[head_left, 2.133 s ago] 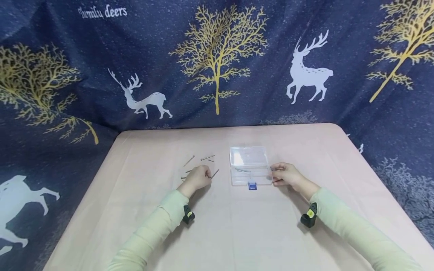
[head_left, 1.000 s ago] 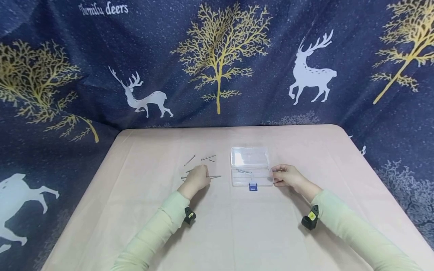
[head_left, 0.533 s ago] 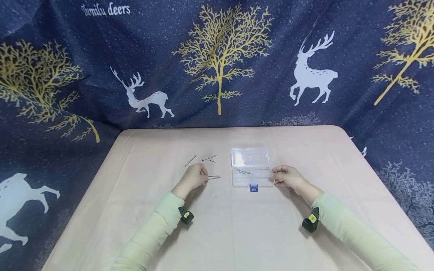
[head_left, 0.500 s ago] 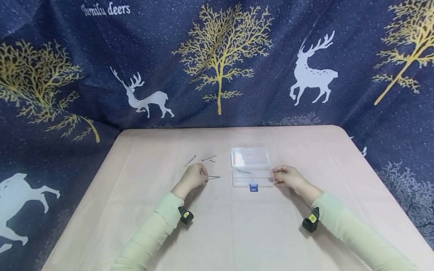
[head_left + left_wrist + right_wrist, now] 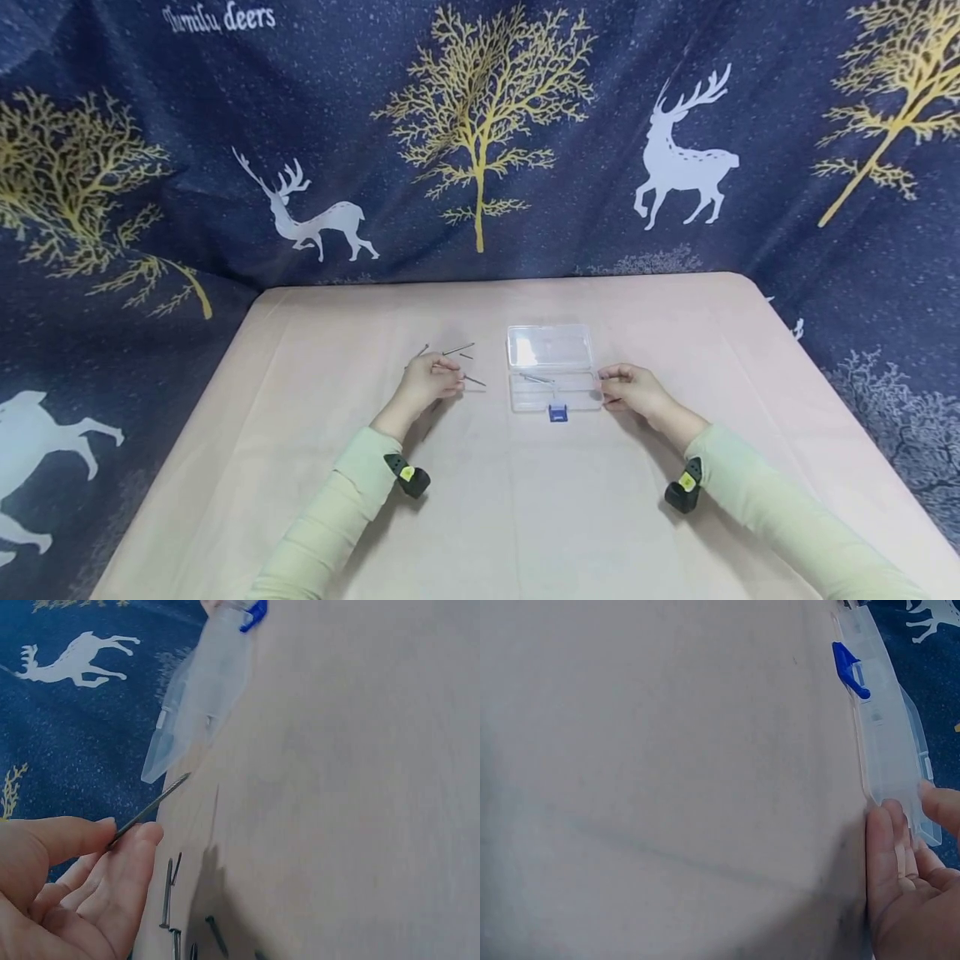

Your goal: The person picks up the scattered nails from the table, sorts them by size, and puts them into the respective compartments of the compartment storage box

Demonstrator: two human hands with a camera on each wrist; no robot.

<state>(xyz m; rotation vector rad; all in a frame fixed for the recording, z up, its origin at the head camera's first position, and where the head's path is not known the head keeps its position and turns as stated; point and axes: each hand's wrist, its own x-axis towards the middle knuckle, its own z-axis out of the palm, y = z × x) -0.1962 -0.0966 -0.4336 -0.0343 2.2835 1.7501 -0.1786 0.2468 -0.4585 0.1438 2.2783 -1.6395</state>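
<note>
Left hand (image 5: pixel 429 382) pinching, right hand (image 5: pixel 628 390) resting with fingers extended.

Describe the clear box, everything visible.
The box is a small clear plastic case with a blue latch on its near edge. Its lid lies open, folded back flat on the table. A few nails lie inside the tray. The right hand touches its right end with the fingertips.
</note>
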